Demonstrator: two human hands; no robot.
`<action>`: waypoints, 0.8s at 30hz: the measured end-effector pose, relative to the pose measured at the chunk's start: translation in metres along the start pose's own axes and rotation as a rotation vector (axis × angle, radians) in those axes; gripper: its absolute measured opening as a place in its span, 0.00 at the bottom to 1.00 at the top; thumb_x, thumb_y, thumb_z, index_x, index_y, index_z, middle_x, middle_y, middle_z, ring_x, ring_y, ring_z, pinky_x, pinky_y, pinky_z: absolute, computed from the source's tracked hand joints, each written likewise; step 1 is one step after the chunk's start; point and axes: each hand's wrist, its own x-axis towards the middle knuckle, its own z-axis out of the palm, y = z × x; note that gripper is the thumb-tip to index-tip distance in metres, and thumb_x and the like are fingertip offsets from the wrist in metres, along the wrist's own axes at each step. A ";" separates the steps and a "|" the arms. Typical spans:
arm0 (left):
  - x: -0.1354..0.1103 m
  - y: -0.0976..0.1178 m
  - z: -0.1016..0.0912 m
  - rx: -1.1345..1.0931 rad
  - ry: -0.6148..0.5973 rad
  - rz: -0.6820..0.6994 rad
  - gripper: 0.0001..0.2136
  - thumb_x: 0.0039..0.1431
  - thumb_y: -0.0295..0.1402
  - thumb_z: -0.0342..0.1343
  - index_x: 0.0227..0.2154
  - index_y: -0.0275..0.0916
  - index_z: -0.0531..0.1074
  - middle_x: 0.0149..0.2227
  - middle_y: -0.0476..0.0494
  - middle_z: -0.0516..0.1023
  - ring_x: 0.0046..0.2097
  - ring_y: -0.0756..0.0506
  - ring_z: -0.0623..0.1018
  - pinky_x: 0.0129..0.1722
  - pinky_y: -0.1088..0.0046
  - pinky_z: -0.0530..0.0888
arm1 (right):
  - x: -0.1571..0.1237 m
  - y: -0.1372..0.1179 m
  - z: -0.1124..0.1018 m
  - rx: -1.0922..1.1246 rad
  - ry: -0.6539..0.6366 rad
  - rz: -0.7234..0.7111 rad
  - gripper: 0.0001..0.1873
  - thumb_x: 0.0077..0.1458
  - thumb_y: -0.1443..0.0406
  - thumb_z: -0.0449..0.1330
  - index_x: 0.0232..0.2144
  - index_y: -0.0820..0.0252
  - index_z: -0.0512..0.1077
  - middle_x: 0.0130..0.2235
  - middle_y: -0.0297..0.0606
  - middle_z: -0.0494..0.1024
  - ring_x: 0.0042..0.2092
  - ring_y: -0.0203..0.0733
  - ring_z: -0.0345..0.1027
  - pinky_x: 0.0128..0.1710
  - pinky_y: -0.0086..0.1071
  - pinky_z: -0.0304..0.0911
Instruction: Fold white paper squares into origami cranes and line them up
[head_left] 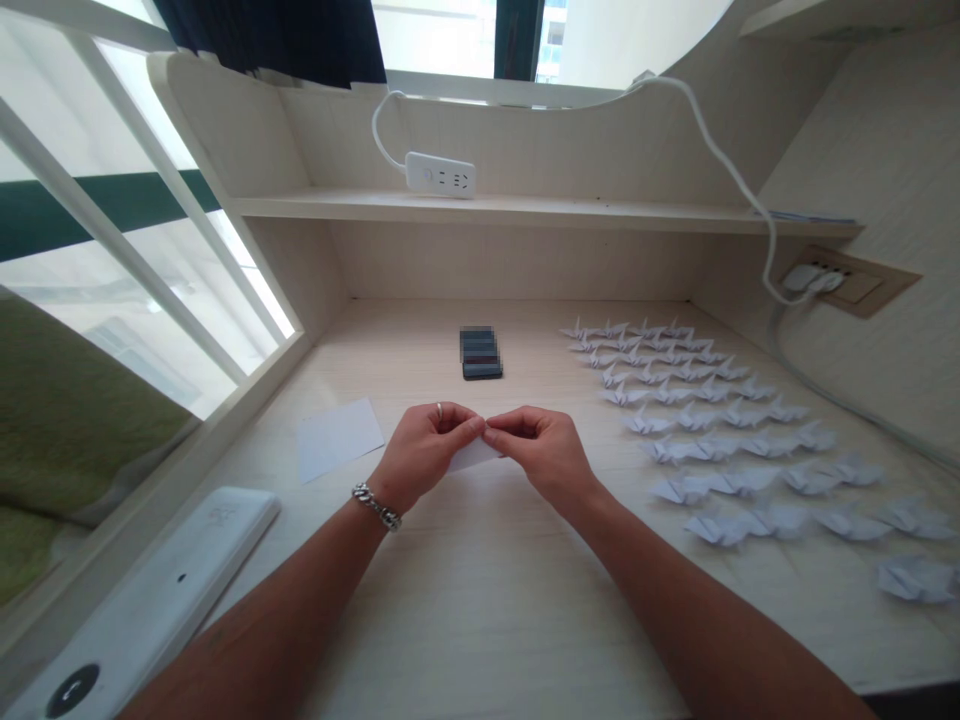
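Both of my hands meet over the middle of the desk, pinching a small piece of white paper [474, 456] between thumbs and fingertips. My left hand [426, 445], with a ring and a chain bracelet [377, 506], is closed on the paper's left side. From the right, my right hand [546, 450] grips its upper corner, fingertips touching those of the left. Part of the paper is hidden behind the fingers, so its folds cannot be made out. Left of my hands lie flat white paper sheets [340, 438]. Beyond them is a dark, pixelated phone-like object [481, 353].
Rows of folded white paper cranes [705, 420] cover the desk's right side. A long white device [150, 600] lies along the left edge. On the shelf [540, 208] rests a power strip [440, 175]; its white cable [720, 150] runs to a wall socket [851, 280].
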 end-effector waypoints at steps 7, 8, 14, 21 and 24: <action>0.001 0.000 -0.004 0.031 -0.003 0.004 0.13 0.45 0.41 0.65 0.27 0.35 0.80 0.27 0.42 0.81 0.28 0.48 0.73 0.26 0.74 0.67 | 0.000 -0.002 -0.001 0.013 -0.004 -0.022 0.10 0.40 0.60 0.71 0.28 0.59 0.80 0.29 0.39 0.82 0.32 0.43 0.75 0.34 0.35 0.69; 0.001 0.000 -0.004 0.037 0.003 0.007 0.12 0.45 0.40 0.65 0.27 0.35 0.80 0.27 0.42 0.81 0.28 0.48 0.74 0.26 0.74 0.67 | 0.000 -0.002 -0.001 0.012 -0.002 -0.029 0.10 0.40 0.61 0.71 0.28 0.59 0.80 0.29 0.38 0.82 0.31 0.43 0.75 0.34 0.35 0.68; -0.001 0.002 -0.002 0.010 0.001 -0.001 0.13 0.46 0.40 0.65 0.27 0.34 0.79 0.26 0.43 0.80 0.27 0.49 0.72 0.27 0.74 0.66 | -0.001 -0.002 0.001 0.002 0.006 -0.052 0.09 0.41 0.61 0.70 0.28 0.58 0.80 0.30 0.38 0.82 0.32 0.43 0.75 0.35 0.35 0.69; 0.001 0.000 0.000 -0.084 -0.023 -0.050 0.13 0.48 0.41 0.63 0.25 0.33 0.76 0.21 0.48 0.72 0.24 0.52 0.66 0.23 0.75 0.61 | -0.001 -0.003 0.001 -0.006 0.023 -0.034 0.10 0.39 0.62 0.71 0.27 0.59 0.80 0.30 0.39 0.82 0.33 0.44 0.75 0.36 0.36 0.69; 0.002 0.000 0.001 -0.120 -0.055 -0.070 0.15 0.50 0.44 0.60 0.24 0.34 0.75 0.19 0.50 0.70 0.22 0.53 0.64 0.22 0.75 0.59 | 0.000 -0.003 0.001 0.021 0.040 0.003 0.12 0.38 0.61 0.72 0.28 0.59 0.80 0.30 0.39 0.82 0.32 0.43 0.75 0.36 0.36 0.69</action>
